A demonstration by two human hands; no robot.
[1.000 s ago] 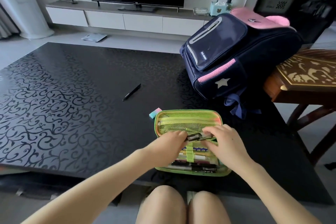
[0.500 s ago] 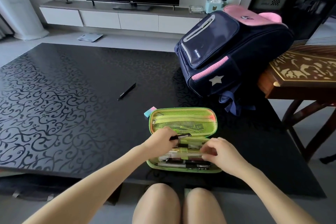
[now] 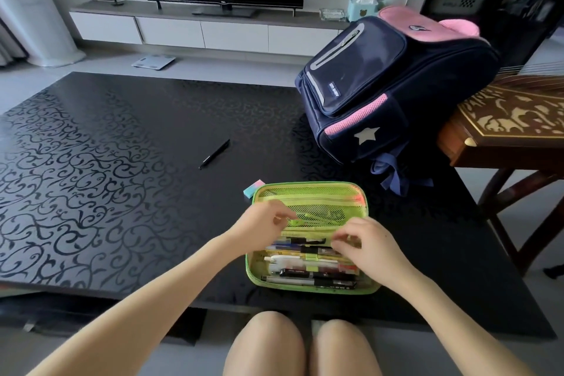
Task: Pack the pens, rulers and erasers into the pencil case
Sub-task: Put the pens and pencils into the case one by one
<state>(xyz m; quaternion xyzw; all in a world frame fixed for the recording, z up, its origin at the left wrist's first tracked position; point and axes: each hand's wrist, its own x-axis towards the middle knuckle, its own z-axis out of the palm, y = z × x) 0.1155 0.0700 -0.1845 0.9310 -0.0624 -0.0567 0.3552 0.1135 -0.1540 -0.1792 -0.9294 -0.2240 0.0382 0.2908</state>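
Observation:
The green pencil case (image 3: 370,289) lies open near the table's front edge, with several pens in its lower half. A black pen (image 3: 300,241) rests along the top row of that half. My left hand (image 3: 264,224) hovers over the case's left side, fingers loosely curled, holding nothing. My right hand (image 3: 364,246) hangs over the right end of the pens, fingers loosely curled with nothing visible in them. Another black pen (image 3: 214,153) lies loose on the table, farther back and to the left. A teal and pink eraser (image 3: 254,188) sits at the case's upper left corner.
The black patterned table (image 3: 106,168) stretches wide to the left. A navy and pink backpack (image 3: 384,85) stands at the back right, its straps close to the case. An inlaid wooden piece (image 3: 515,119) juts in at the right edge. My knees are below the table's front edge.
My left hand held a black pen over the case; that pen now lies in the case and the hand has let go. My right hand has shifted slightly right.

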